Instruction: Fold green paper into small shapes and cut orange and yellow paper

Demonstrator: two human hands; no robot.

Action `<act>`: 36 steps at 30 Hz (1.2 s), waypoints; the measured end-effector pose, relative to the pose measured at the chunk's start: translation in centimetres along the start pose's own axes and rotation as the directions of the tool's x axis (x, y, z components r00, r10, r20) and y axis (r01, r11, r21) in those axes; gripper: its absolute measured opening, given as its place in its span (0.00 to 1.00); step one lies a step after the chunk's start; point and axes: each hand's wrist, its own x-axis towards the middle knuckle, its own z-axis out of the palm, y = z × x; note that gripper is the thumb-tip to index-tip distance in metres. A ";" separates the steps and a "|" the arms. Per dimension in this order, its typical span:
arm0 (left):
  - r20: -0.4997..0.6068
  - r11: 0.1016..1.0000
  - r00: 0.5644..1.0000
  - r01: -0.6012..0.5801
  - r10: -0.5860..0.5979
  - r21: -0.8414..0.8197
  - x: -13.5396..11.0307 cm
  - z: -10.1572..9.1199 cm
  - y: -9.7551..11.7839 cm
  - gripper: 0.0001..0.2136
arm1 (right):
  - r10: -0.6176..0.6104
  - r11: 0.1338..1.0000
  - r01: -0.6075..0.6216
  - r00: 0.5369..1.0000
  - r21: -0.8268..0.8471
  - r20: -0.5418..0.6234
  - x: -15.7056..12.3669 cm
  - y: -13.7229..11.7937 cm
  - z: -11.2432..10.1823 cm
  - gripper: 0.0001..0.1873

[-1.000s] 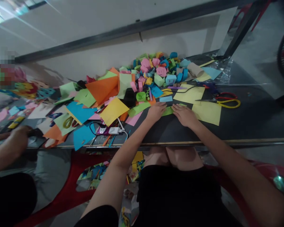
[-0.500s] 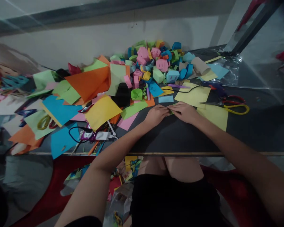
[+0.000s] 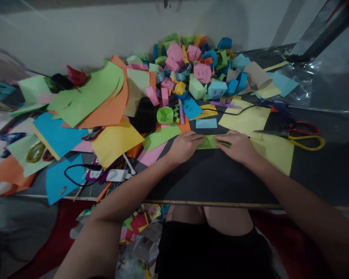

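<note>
Cluttered dark bench is sitting against pale wall; left hand and right hand are pressing flat fingers onto green paper between them.

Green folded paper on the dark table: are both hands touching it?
Touching. The head view shows the left hand and right hand resting on opposite ends of the green folded paper, no gap visible.

I see a light green strip on a black table. The sheet beside it is pale yellow, and the scissors have yellow and red handles. To the left I make out an orange paper, a blue paper and a golden-yellow paper. The pink cube bears small dark marks.
</note>
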 end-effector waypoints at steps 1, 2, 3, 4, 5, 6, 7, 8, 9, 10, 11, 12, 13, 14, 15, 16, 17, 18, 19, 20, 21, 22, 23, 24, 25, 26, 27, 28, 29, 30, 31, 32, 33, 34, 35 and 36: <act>-0.023 1.000 1.000 0.022 -0.022 0.000 -0.1 -0.2 -0.3 0.13 | 0.012 1.000 -0.012 1.000 0.022 -0.008 -0.2 0.0 0.0 0.14; -0.039 1.000 0.999 0.028 -0.028 -0.012 -0.2 -0.4 -0.5 0.13 | 0.021 0.998 -0.020 1.000 0.053 -0.020 -0.3 0.0 -0.1 0.16; -0.042 0.999 0.999 0.011 -0.013 -0.033 -0.2 -0.6 -0.8 0.13 | 0.025 0.996 -0.022 0.999 0.086 -0.032 -0.4 0.0 0.0 0.18; -0.029 0.998 0.999 -0.020 0.019 -0.058 -0.2 -0.7 -1.1 0.13 | 0.021 0.993 -0.016 0.999 0.114 -0.043 -0.4 0.2 0.0 0.19; -0.003 0.995 0.998 -0.059 0.059 -0.083 -0.1 -0.8 -1.3 0.13 | 0.011 0.991 -0.005 0.999 0.135 -0.051 -0.3 0.3 0.1 0.19; 0.029 0.991 0.995 -0.092 0.096 -0.100 -0.1 -0.9 -1.4 0.13 | -0.001 0.989 0.009 0.999 0.147 -0.055 -0.3 0.4 0.1 0.17; 0.058 0.988 0.991 -0.115 0.122 -0.106 0.0 -1.0 -1.4 0.13 | -0.014 0.988 0.022 0.998 0.150 -0.056 -0.2 0.6 0.2 0.14; 0.079 0.987 0.988 -0.126 0.134 -0.103 0.0 -1.1 -1.4 0.14 | -0.025 0.988 0.033 0.998 0.149 -0.053 -0.1 0.7 0.2 0.11; 0.088 0.987 0.987 -0.129 0.137 -0.092 0.0 -1.2 -1.3 0.14 | -0.036 0.988 0.042 0.998 0.148 -0.047 0.0 0.8 0.1 0.10; 0.086 0.988 0.987 -0.131 0.138 -0.076 0.0 -1.3 -1.1 0.14 | -0.047 0.988 0.052 0.998 0.148 -0.039 0.0 0.9 0.0 0.11; 0.081 0.989 0.987 -0.136 0.140 -0.061 0.0 -1.4 -1.0 0.15 | -0.061 0.986 0.064 0.998 0.151 -0.027 0.0 1.0 -0.1 0.11; 0.071 0.989 0.987 -0.141 0.144 -0.048 -0.1 -1.4 -0.8 0.15 | -0.080 0.985 0.081 0.997 0.155 -0.014 0.0 1.0 -0.2 0.11; 0.061 0.988 0.987 -0.149 0.151 -0.037 -0.1 -1.5 -0.7 0.15 | -0.103 0.982 0.102 0.995 0.161 -0.003 0.0 1.1 -0.3 0.12; 0.053 0.987 0.986 -0.157 0.158 -0.029 -0.1 -1.5 -0.5 0.16 | -0.124 0.978 0.122 0.992 0.169 0.002 0.0 1.1 -0.5 0.13; 0.046 0.986 0.985 -0.164 0.165 -0.023 -0.1 -1.5 -0.4 0.16 | -0.138 0.975 0.135 0.990 0.176 0.002 0.0 1.2 -0.6 0.13; 0.040 0.986 0.985 -0.165 0.165 -0.017 0.0 -1.4 -0.3 0.16 | -0.146 0.973 0.144 0.989 0.182 -0.002 0.0 1.3 -0.6 0.13; 0.031 0.988 0.987 -0.155 0.155 -0.010 0.0 -1.2 -0.3 0.16 | -0.149 0.971 0.147 0.989 0.186 -0.008 0.1 1.4 -0.6 0.13; 0.020 0.991 0.991 -0.133 0.133 0.001 0.0 -1.1 -0.2 0.17 | -0.145 0.971 0.145 0.989 0.190 -0.014 0.2 1.5 -0.6 0.13; 0.008 0.995 0.995 -0.097 0.097 0.013 0.1 -0.8 -0.2 0.17 | -0.135 0.971 0.137 0.991 0.194 -0.023 0.2 1.6 -0.5 0.13; -0.005 0.998 0.999 -0.053 0.053 0.022 0.2 -0.6 -0.2 0.18 | -0.114 0.973 0.119 0.993 0.199 -0.034 0.3 1.7 -0.4 0.14; -0.018 1.000 1.000 -0.003 0.003 0.026 0.3 -0.3 -0.3 0.19 | -0.084 0.974 0.092 0.995 0.206 -0.046 0.4 1.9 -0.4 0.13; -0.031 0.999 0.998 0.049 -0.048 0.022 0.4 -0.1 -0.3 0.18 | -0.043 0.975 0.055 0.997 0.213 -0.060 0.5 2.0 -0.3 0.13; -0.044 0.995 0.994 0.099 -0.099 0.011 0.6 0.1 -0.5 0.18 | 0.005 0.975 0.011 0.997 0.220 -0.072 0.6 2.1 -0.2 0.12; -0.058 0.990 0.988 0.142 -0.142 -0.005 0.7 0.4 -0.6 0.17 | 0.049 0.974 -0.029 0.995 0.223 -0.083 0.7 2.2 -0.1 0.11; -0.075 0.984 0.981 0.175 -0.176 -0.021 0.8 0.5 -0.8 0.15 | 0.081 0.974 -0.059 0.992 0.217 -0.094 0.7 2.3 0.0 0.11; -0.094 0.980 0.976 0.195 -0.197 -0.036 0.8 0.7 -1.1 0.13 | 0.096 0.977 -0.073 0.989 0.199 -0.110 0.8 2.4 0.1 0.10; -0.111 0.979 0.973 0.198 -0.202 -0.048 0.9 0.8 -1.3 0.12 | 0.095 0.983 -0.072 0.986 0.169 -0.135 0.8 2.4 0.2 0.10; -0.121 0.981 0.974 0.185 -0.190 -0.055 0.9 0.9 -1.5 0.11 | 0.082 0.989 -0.060 0.983 0.133 -0.164 0.8 2.4 0.3 0.10; -0.122 0.985 0.979 0.160 -0.166 -0.057 0.9 0.9 -1.6 0.11 | 0.060 0.995 -0.042 0.980 0.095 -0.191 0.8 2.4 0.5 0.09; -0.111 0.990 0.985 0.128 -0.134 -0.053 0.9 0.9 -1.5 0.12 | 0.035 0.998 -0.022 0.977 0.063 -0.210 0.8 2.3 0.6 0.10; -0.093 0.995 0.991 0.096 -0.099 -0.041 0.8 0.8 -1.4 0.13 | 0.011 0.999 -0.003 0.976 0.040 -0.217 0.7 2.3 0.7 0.10; -0.071 0.998 0.995 0.067 -0.068 -0.020 0.7 0.6 -1.2 0.14 | -0.013 0.999 0.019 0.978 0.027 -0.210 0.7 2.2 0.8 0.11; -0.048 0.999 0.998 0.045 -0.044 0.010 0.6 0.5 -0.8 0.14 | -0.037 0.999 0.041 0.980 0.019 -0.194 0.7 2.2 0.8 0.12; -0.025 0.998 0.999 0.033 -0.032 0.047 0.4 0.3 -0.4 0.14 | -0.060 0.998 0.064 0.983 0.014 -0.174 0.6 2.2 0.9 0.14; -0.006 0.996 0.999 0.034 -0.034 0.086 0.3 0.1 0.1 0.13 | -0.081 0.996 0.084 0.985 0.008 -0.154 0.6 2.1 0.9 0.16; 0.011 0.991 0.999 0.046 -0.048 0.122 0.3 0.0 0.6 0.13 | -0.099 0.995 0.100 0.986 0.002 -0.136 0.6 2.1 0.8 0.16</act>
